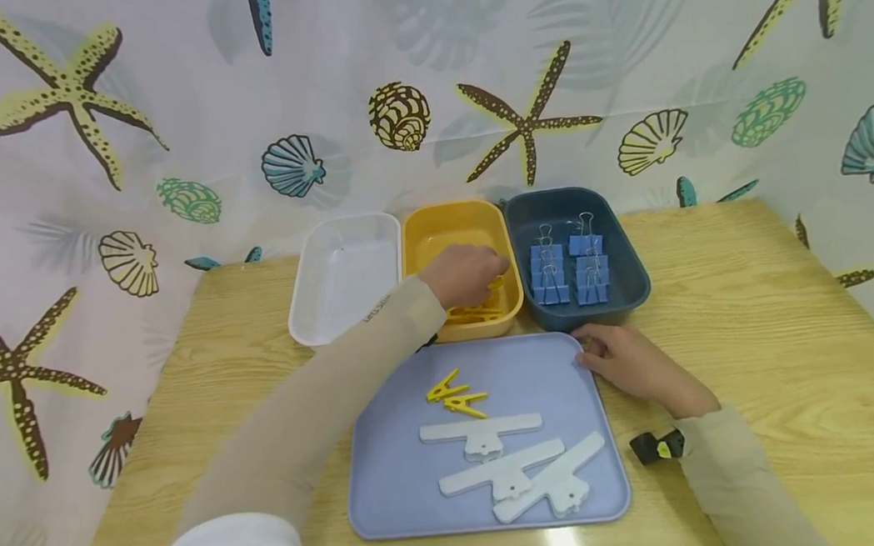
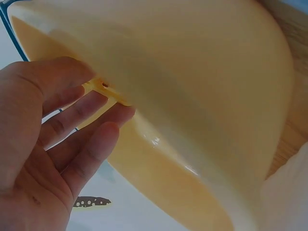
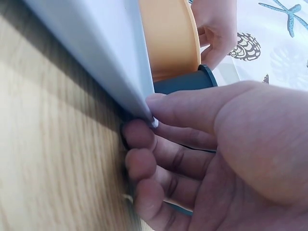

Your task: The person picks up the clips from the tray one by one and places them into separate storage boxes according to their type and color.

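Observation:
My left hand [image 1: 465, 274] reaches into the yellow bin [image 1: 442, 229] and pinches a yellow clothespin [image 2: 103, 87] between thumb and fingers. More yellow clothespins [image 1: 473, 315] lie in the bin below that hand. My right hand [image 1: 634, 364] holds the far right corner of the lavender tray [image 1: 393, 484], thumb on its rim [image 3: 153, 108] and fingers curled beneath. On the tray lie two yellow clothespins [image 1: 466, 403] and three white wide-bar clips [image 1: 480, 428], two of them overlapping.
Left of the yellow bin stands a white bin [image 1: 312, 268]. To its right is a dark blue bin [image 1: 626, 240] with several blue binder clips [image 1: 590, 268] in rows. A patterned curtain [image 1: 348, 53] hangs behind the wooden table [image 1: 746, 287].

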The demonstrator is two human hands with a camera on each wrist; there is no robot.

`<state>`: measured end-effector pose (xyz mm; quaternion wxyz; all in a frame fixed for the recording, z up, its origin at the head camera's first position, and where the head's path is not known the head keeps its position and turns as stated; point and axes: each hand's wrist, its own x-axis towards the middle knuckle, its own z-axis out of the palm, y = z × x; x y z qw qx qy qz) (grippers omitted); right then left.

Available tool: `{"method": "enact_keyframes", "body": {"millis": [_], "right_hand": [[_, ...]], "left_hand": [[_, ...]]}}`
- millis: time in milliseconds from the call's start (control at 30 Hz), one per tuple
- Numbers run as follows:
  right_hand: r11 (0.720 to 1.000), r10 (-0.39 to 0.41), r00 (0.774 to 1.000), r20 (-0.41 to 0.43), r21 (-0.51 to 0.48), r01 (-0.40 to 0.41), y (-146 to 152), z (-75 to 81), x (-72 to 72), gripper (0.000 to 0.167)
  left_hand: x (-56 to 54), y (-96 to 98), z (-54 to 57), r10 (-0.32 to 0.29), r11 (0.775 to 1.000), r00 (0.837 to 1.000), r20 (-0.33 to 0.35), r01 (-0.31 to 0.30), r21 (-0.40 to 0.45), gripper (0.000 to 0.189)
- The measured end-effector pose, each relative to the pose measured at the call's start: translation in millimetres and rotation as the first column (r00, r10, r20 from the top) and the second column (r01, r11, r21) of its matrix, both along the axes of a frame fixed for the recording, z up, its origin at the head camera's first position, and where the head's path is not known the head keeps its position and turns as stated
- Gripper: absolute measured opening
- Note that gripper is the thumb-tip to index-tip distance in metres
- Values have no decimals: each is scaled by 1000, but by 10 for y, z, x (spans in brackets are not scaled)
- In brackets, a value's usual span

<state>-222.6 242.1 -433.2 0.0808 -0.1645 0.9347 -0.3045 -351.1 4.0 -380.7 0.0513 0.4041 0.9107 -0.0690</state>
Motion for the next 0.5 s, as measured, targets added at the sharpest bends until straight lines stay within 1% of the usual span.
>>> {"method": "enact_keyframes", "body": {"millis": [100, 267, 500], "right_hand": [[1000, 1, 1000, -4, -6, -1, 3, 8, -3, 28], [1000, -6, 1000, -19, -7, 6, 5, 15, -6, 28], [1000, -2, 1000, -8, 4, 3, -2, 18, 8, 28]], "left_hand": [[-29, 15, 0, -3, 1000, 1000, 5, 3, -9, 29], [-89, 13, -34, -2, 1000, 1000, 7, 2, -15, 25], [-85, 21, -42, 7, 1000, 1000, 30, -6, -22, 29]]}}
